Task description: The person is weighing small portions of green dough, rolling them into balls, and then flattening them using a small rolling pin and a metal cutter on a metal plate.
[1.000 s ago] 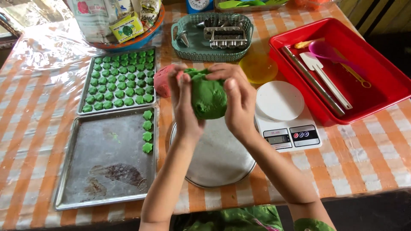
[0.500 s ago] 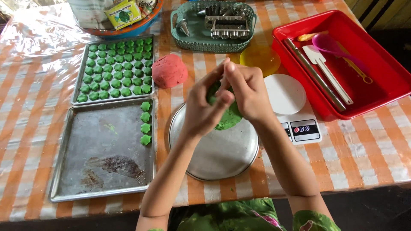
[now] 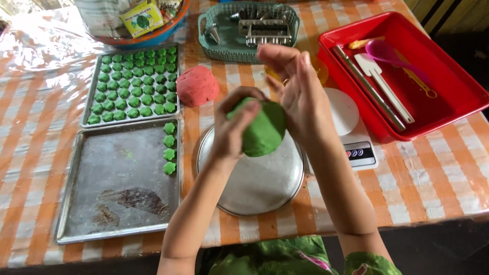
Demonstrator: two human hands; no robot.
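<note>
we note a table [image 3: 448,178] under an orange-and-white checked cloth with clear plastic over it. lying directly on it: two metal trays, far one [image 3: 87,109] and near one [image 3: 102,203], edge to edge at left; pink dough [image 3: 197,85] just beside the far tray; round pan [image 3: 260,183] at centre; white scale [image 3: 356,147]; red bin [image 3: 458,86] at right; green basket [image 3: 219,43] and bowl [image 3: 153,38] at the far edge.

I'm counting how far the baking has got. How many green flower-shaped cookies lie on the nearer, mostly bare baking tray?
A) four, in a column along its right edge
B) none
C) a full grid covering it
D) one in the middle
A: the nearer baking tray carries only four green cookies stacked in a line by its right rim, while the farther tray is the full one.
</note>
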